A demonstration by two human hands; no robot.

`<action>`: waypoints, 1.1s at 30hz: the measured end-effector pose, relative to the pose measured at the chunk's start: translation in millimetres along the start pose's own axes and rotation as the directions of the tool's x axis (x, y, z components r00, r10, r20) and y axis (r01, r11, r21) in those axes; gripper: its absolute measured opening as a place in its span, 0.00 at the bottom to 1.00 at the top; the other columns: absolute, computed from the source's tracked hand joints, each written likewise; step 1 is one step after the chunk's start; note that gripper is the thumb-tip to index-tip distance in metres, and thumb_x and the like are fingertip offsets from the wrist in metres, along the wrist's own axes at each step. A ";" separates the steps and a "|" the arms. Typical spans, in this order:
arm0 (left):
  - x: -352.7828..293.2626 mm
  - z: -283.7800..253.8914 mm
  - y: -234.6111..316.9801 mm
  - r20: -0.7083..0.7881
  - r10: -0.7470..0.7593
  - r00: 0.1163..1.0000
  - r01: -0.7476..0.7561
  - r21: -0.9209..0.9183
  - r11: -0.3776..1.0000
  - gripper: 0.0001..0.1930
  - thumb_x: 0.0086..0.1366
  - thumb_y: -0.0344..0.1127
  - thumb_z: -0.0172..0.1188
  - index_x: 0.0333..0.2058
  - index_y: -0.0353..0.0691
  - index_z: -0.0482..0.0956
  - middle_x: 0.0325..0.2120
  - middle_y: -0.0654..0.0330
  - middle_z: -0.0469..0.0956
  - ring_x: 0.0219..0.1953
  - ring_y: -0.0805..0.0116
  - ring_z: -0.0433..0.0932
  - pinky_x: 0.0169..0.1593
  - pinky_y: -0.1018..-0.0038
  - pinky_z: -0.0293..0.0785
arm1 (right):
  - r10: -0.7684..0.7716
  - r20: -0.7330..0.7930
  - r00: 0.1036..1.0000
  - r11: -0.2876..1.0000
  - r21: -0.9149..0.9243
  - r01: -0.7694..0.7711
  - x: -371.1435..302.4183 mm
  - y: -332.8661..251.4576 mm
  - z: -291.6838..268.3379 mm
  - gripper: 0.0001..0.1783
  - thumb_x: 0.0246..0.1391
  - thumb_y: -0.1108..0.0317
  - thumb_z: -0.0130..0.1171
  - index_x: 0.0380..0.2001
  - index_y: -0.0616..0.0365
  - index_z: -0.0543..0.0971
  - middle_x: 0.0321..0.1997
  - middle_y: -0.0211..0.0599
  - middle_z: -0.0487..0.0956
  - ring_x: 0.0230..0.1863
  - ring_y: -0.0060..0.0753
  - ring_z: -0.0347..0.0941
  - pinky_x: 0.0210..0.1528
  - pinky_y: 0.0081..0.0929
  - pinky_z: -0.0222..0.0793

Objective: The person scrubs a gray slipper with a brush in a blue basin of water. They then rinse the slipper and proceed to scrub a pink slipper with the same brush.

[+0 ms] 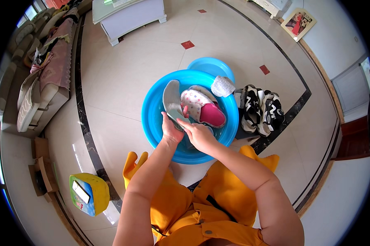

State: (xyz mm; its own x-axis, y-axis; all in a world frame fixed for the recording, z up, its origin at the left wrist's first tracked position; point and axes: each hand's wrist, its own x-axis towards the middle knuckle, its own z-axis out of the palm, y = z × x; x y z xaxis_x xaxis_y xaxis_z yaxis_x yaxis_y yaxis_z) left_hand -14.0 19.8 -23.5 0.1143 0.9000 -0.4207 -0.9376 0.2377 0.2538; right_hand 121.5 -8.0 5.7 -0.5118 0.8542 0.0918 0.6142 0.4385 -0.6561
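A large blue basin [149,127] stands on the floor in front of my knees, and both hands are over it. My left hand [171,132] is cupped, palm up, round the near end of a slipper [171,93] whose grey ribbed sole faces up. In my right hand [198,135] is a flat grey-green scrub brush [176,115], pressed against the sole; its bristles are hidden. White star-patterned slippers [192,101] with a bright pink lining lie in the basin, right of the held one. A whitish cloth [223,86] hangs over the basin's right rim.
A smaller blue basin [211,65] sits behind the large one. Black-and-white sneakers [271,114] stand at its right. To my left is a yellow stool [99,192] with a phone [81,192] on it. A sofa [53,96] and a white table [131,20] stand farther off.
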 end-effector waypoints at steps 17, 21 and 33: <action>12.6 -33.5 -15.1 -0.344 0.067 0.937 0.056 0.337 0.940 0.17 0.70 0.33 0.39 0.56 0.38 0.65 0.49 0.54 0.73 0.51 0.56 0.72 0.54 0.60 0.68 | 0.119 -0.021 0.993 0.983 -0.137 -0.121 36.5 43.8 15.6 0.25 0.59 0.70 0.45 0.60 0.38 0.69 0.32 0.55 0.77 0.31 0.54 0.77 0.32 0.45 0.73; 15.4 -32.4 -14.4 -0.430 0.103 0.897 0.044 0.318 0.947 0.18 0.72 0.38 0.39 0.57 0.40 0.65 0.50 0.53 0.73 0.50 0.56 0.73 0.52 0.60 0.69 | 0.111 0.117 0.987 0.921 -0.385 -0.058 27.5 44.9 22.1 0.36 0.53 0.74 0.46 0.65 0.33 0.60 0.36 0.53 0.76 0.30 0.53 0.77 0.31 0.43 0.74; 6.2 -10.3 2.3 -0.297 0.061 0.953 -0.035 0.094 0.995 0.29 0.73 0.55 0.27 0.57 0.40 0.65 0.52 0.54 0.72 0.54 0.56 0.70 0.60 0.59 0.63 | 0.147 0.122 0.981 0.940 0.291 -0.177 19.0 0.1 -5.4 0.22 0.61 0.68 0.47 0.58 0.52 0.63 0.32 0.59 0.77 0.34 0.63 0.75 0.37 0.50 0.68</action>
State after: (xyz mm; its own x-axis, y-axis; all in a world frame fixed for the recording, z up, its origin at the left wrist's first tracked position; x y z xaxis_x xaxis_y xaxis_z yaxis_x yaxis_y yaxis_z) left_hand -18.8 22.1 -34.5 -0.0464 0.7634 -0.6442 -0.9060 0.2395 0.3490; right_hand 115.1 9.9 11.5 -0.4853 0.8688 -0.0981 0.4933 0.1794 -0.8511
